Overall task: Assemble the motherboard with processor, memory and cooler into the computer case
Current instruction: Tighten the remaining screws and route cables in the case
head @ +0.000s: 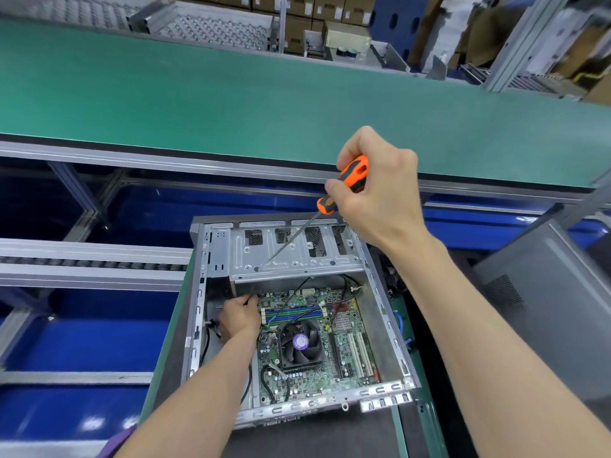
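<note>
An open grey computer case (pixel 390 312) lies on a dark mat in front of me. Inside it sits the green motherboard (pixel 334 371) with a black cooler fan (pixel 301 342) and blue and green memory sticks (pixel 294 314). My right hand (pixel 377 190) grips an orange and black screwdriver (pixel 344 183) above the case. Its long shaft slants down and its tip meets the metal drive cage (pixel 297 256). My left hand (pixel 239 317) is down inside the case at the board's left far corner, fingers curled; what they hold is hidden.
A green conveyor belt (pixel 231 94) runs across behind the case. A grey side panel (pixel 545 309) stands at the right. Blue bins and aluminium frame rails (pixel 82 272) lie to the left. Black cables (pixel 248 381) run along the case's left inner side.
</note>
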